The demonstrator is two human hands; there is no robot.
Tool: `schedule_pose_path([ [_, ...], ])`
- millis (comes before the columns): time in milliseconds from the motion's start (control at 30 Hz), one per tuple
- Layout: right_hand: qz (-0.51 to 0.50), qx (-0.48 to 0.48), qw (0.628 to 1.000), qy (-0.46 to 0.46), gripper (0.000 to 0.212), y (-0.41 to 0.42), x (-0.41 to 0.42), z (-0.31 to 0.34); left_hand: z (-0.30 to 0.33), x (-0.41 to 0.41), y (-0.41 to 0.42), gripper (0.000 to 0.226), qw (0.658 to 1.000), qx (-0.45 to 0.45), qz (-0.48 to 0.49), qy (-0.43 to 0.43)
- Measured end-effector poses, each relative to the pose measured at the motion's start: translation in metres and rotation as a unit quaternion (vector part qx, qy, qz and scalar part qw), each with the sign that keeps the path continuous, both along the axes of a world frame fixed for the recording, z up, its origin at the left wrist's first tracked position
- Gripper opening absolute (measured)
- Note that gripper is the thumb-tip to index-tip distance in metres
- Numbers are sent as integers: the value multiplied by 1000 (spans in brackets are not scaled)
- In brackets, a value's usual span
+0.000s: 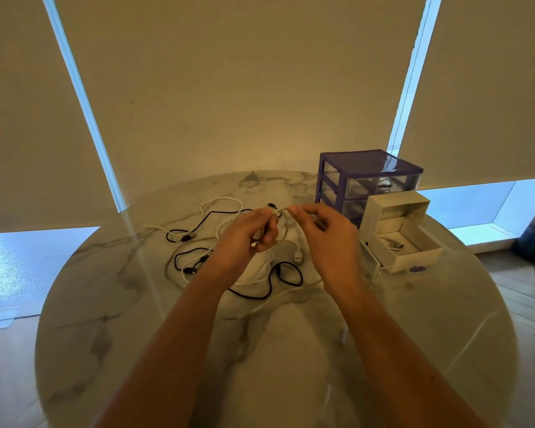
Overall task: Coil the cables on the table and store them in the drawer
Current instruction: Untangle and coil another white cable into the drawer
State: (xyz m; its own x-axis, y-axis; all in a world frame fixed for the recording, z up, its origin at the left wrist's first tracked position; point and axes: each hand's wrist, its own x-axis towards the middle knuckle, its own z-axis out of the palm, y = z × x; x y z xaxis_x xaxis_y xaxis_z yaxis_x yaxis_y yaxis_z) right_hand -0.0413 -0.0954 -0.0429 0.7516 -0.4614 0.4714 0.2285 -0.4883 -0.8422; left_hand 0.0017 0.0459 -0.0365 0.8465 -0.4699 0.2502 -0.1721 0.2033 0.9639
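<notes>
Several loose black and white cables lie tangled on the round marble table (136, 319). A white cable (283, 296) runs up from the table between my hands. My left hand (250, 233) grips one end of it, its plug showing under the curled fingers. My right hand (325, 230) pinches the same cable near its top between thumb and forefinger. A black cable (269, 293) loops under my wrists. A white drawer (414, 242) stands pulled out to the right, with a coiled cable (393, 244) inside it.
A purple-framed mini drawer unit (368, 180) with clear drawers stands at the back right of the table, behind the open white drawer. Another white cable (220, 202) and black cable (198, 223) sprawl at the back left. Window blinds hang behind.
</notes>
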Motion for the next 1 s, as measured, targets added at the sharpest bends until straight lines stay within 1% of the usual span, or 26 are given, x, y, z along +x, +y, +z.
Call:
schedule_pose_path([
  [133,77,-30,997,-5,26,3,7,-7,5,-5,-1,31,989,-109,16,96],
  [200,107,-6,994,-6,28,5,9,-10,6,-5,0,30,976,-163,2,143],
  [333,100,73,992,31,25,5,9,-8,10,-5,2,32,945,-248,-37,212],
  [433,86,85,991,53,29,3,8,-7,12,-6,1,37,932,-268,-31,241],
  [533,98,55,990,89,30,4,7,-7,13,-6,-1,34,925,-283,-22,251],
  [633,125,76,981,130,19,12,8,-10,12,-3,0,32,908,-332,-15,257],
  [667,137,81,977,143,16,14,8,-12,11,-2,1,32,906,-339,-11,252],
  [800,188,95,960,186,16,18,4,-11,9,3,4,30,923,-326,18,202],
  [867,204,107,952,201,21,16,-1,-8,9,5,5,30,927,-323,45,183],
  [933,204,128,941,239,24,15,-2,-6,10,8,8,30,927,-328,67,169],
  [967,194,124,936,266,22,15,-2,-7,11,9,10,29,925,-333,78,164],
  [1000,181,102,934,292,21,14,-2,-7,11,11,12,28,923,-339,90,160],
])
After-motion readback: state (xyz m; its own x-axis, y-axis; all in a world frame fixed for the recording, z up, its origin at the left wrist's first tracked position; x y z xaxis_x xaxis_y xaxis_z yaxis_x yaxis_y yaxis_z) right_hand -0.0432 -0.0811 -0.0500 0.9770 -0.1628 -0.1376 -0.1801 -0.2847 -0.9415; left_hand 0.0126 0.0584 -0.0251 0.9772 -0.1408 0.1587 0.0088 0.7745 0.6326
